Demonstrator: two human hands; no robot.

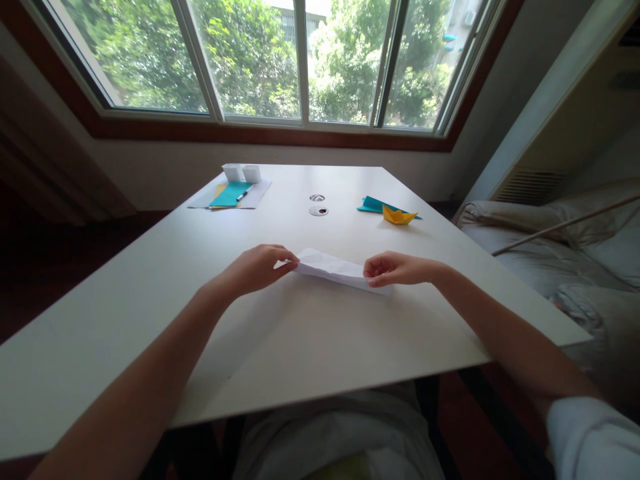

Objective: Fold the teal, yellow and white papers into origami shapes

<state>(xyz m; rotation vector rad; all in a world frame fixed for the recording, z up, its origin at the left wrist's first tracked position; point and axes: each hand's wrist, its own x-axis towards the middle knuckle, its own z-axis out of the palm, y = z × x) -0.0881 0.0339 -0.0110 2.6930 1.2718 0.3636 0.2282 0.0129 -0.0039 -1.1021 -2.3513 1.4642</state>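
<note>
A folded sheet of white paper (330, 267) stretches between my two hands, just above or on the table; I cannot tell which. Its left end is pinched between the thumb and fingers of my left hand (263, 268). At the right end, my right hand (395, 269) has its fingers curled and closed on the paper's edge. Beyond my right hand stands a yellow paper boat (399, 215), in front of a folded teal paper piece (375, 204).
The white table (280, 360) reaches toward a window. At its far left, teal paper (231, 194), a marker (245, 193) and two white containers (251, 175) lie on or by white sheets. Two small round items (318, 211) sit mid-table. A cloth-covered seat (540, 247) stands right.
</note>
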